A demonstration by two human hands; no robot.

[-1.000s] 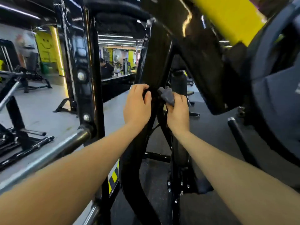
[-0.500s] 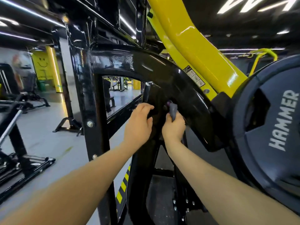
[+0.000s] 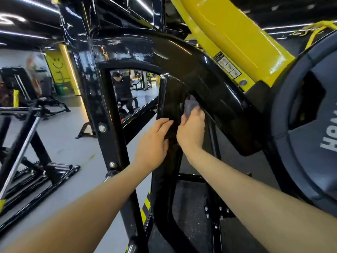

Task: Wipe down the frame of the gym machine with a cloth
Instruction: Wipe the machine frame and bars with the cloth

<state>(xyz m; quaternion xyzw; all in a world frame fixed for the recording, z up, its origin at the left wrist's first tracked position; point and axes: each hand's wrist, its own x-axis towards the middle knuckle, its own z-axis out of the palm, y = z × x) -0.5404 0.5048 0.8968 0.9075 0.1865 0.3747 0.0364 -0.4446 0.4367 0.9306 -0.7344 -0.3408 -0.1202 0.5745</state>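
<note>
Right hand (image 3: 191, 130): fingers curled round a grey cloth (image 3: 189, 106) — grip closed on it, cloth pressed into the inner corner where the black frame (image 3: 191, 70) curves down.
Left hand (image 3: 153, 143): fingers fairly straight, laid flat on the frame's upright member just beside the right hand; grip slack, nothing held.
Cloth position: bunched above the right knuckles, touching the frame.
Yellow arm (image 3: 228, 33): slants up behind the frame.
Weight plate (image 3: 310, 134): far right — dark, white lettering partly cut off.
Floor (image 3: 63, 143): grey.
</note>
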